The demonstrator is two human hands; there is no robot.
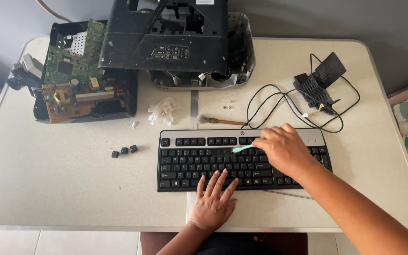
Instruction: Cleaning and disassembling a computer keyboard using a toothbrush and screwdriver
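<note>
Black and silver, the keyboard (pixel 242 160) lies along the near edge of the table (pixel 53 179), a little right of the middle, square to the person. The right hand (pixel 284 151) rests over its upper right rows, fingers curled narrow around a thin pale-green tool (pixel 242 148) whose tip points left onto the keys below the function row — held low and flat, it seems, so the tip can get between the caps. The left hand (pixel 213 198) lies palm down on the bottom row near the space bar, fingers spread wide and holding nothing; pressing there would keep the keyboard from sliding.

Three loose black keycaps (pixel 124 151) sit in a short row to the left of the keyboard, set apart on the bare tabletop. Just behind the keyboard lie a small brush (pixel 220 121) with a wooden handle and a crumpled white tissue (pixel 163 111), both within easy reach.

Farther back, at the far left corner, an opened device shows its green circuit board (pixel 72 61), and beside it a black printer housing (pixel 166 35) leans over a grey base. Toward the far right corner, a black plastic part (pixel 319 82) trails a looping black cable (pixel 279 101).
</note>
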